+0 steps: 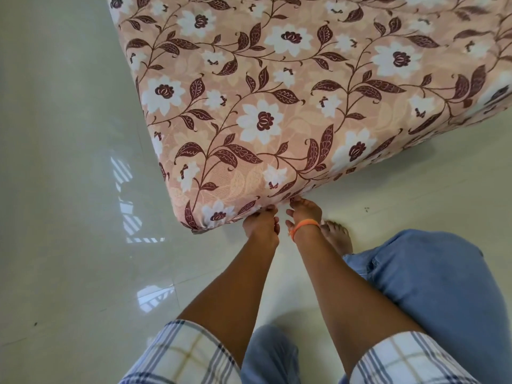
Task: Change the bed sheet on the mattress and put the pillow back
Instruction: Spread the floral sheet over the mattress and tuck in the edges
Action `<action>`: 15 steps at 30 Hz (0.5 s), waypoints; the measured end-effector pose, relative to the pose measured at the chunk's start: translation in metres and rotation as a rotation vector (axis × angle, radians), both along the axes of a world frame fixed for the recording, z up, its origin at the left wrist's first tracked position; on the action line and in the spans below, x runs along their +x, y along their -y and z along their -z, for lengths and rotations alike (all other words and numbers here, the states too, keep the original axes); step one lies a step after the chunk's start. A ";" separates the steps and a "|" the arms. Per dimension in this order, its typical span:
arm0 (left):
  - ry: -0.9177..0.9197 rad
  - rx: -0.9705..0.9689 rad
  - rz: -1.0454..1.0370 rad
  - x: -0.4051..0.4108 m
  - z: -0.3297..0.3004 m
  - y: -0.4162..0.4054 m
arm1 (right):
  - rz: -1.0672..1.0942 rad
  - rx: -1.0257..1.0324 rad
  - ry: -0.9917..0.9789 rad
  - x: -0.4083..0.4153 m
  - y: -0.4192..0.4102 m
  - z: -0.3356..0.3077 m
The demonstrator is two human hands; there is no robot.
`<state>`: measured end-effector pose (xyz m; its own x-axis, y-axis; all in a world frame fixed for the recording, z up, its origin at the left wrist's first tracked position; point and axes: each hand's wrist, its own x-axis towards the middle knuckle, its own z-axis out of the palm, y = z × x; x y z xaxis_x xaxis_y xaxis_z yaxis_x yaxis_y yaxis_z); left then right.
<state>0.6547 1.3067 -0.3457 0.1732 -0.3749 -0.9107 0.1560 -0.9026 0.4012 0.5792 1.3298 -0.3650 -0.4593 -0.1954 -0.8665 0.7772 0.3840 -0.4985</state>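
Observation:
A pink bed sheet with white flowers and dark leaves covers the mattress, which lies on the floor and fills the upper right. Its near corner points toward me. My left hand and my right hand are side by side at the lower edge of that corner. Their fingers reach under the edge and are hidden there, where they seem to hold the sheet's hem. An orange band is on my right wrist. No pillow is in view.
Glossy pale floor tiles spread to the left and below, with window reflections. My bare foot stands just right of my right hand, and my jeans-clad legs fill the lower right.

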 end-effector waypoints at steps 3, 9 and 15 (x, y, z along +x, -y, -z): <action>-0.003 0.005 -0.074 -0.007 0.003 0.003 | 0.010 0.011 0.008 -0.005 0.012 0.000; -0.095 0.078 -0.280 -0.008 -0.006 -0.002 | -0.024 -0.045 -0.100 -0.001 0.006 -0.001; -0.309 0.167 -0.443 -0.011 -0.016 -0.003 | 0.039 0.034 -0.189 -0.005 0.005 0.003</action>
